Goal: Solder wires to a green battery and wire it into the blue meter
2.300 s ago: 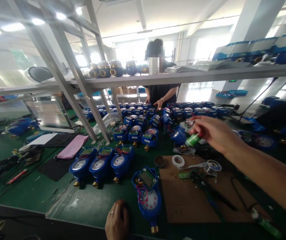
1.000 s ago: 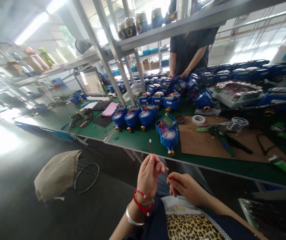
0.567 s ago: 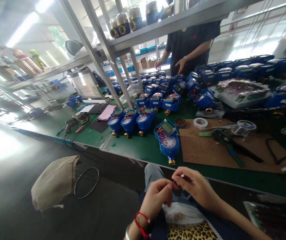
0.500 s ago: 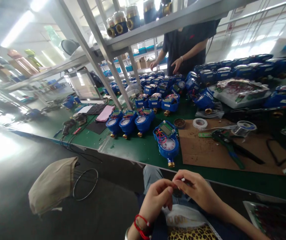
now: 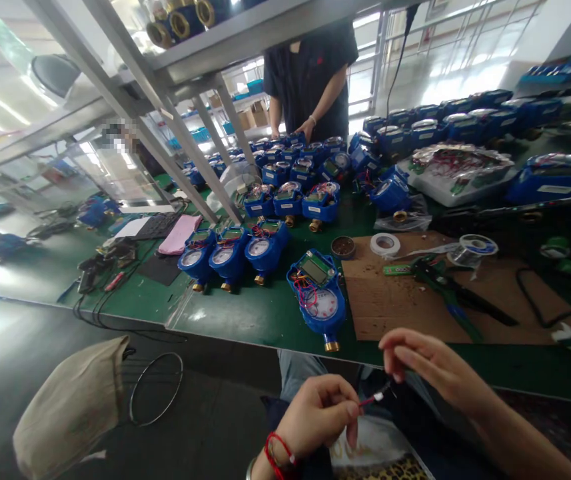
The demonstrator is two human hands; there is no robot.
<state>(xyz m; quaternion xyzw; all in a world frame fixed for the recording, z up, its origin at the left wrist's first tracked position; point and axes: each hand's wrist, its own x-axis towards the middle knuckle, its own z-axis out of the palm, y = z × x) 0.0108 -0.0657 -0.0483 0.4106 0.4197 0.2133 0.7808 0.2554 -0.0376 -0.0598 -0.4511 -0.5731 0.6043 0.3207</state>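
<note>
Over my lap, my left hand (image 5: pixel 322 413) pinches a thin cable with a small white connector (image 5: pixel 378 397) between thumb and fingers. Reddish and dark wire shows beside the connector. My right hand (image 5: pixel 435 373) is raised just right of it, its fingers bent and apart, near the dark wire end; I see nothing held in it. Directly ahead on the green bench (image 5: pixel 245 320) lies a blue water meter (image 5: pixel 318 297), its top open, with a small display board, loose red wires and a brass fitting toward me.
Left of that meter stand several more blue meters (image 5: pixel 222 253). At the right, cardboard (image 5: pixel 375 300) carries green-handled pliers (image 5: pixel 445 290), white tape (image 5: pixel 385 245) and a wire spool (image 5: pixel 479 247). A round tin (image 5: pixel 343 247) sits nearby. Across the bench stands a co-worker (image 5: pixel 310 87).
My hands have separated, the right moving right and away from the left, which now shows the cable. The view has shifted right. The co-worker's hands have lowered to the meters.
</note>
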